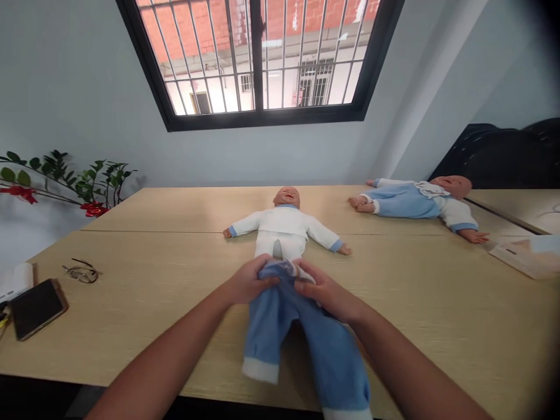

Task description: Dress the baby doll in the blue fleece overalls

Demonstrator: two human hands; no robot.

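Blue doll trousers (289, 309) with white cuffs hang from both hands above the table's near side. My left hand (254, 281) grips the waistband at its left side, thumb on top. My right hand (321, 287) pinches the waistband's right side, where pale lining shows. Just beyond them a baby doll (283, 226) lies on its back, head away from me and arms spread. It wears a white top with blue cuffs and white bottoms with a grey patch between the legs. Its lower legs are hidden behind the trousers and my hands.
A second doll (411, 199) in blue and white lies at the back right, near a pale flat packet (527, 256). On the left are eyeglasses (82, 272), a phone (38, 309) and a white box (16, 282). A plant (98, 181) stands beyond the wooden table (175, 303).
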